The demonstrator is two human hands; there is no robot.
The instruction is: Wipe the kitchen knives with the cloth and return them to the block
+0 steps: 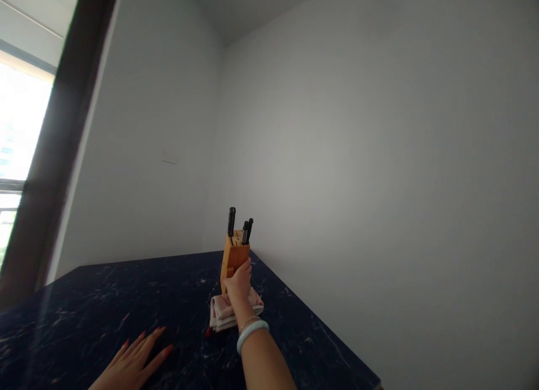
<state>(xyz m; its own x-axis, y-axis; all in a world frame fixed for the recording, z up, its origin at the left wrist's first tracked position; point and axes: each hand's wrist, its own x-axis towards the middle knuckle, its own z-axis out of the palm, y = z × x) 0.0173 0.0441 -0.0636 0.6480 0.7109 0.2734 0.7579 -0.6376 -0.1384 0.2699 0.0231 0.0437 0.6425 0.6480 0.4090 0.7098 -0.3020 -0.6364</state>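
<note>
A wooden knife block (233, 259) stands on the dark blue marbled countertop, with several black-handled knives (231, 221) in its slots. My right hand (239, 278) is wrapped round the block's near side, low down; a pale bangle (251, 333) circles that wrist. Just in front of the block lies a folded pink and white towel (223, 311), partly covered by my right hand and forearm. A small red thing (208, 332) shows at the towel's near left corner, too small to name. To the left, my left hand (137, 359) rests palm down, fingers spread, on the countertop.
The countertop (168, 283) runs back to a corner between two plain walls (357, 182). Its right edge slants along the wall toward me. A dark post (59, 137) and a bright window (21, 120) are at the left. A small plate (169, 159) is on the left wall.
</note>
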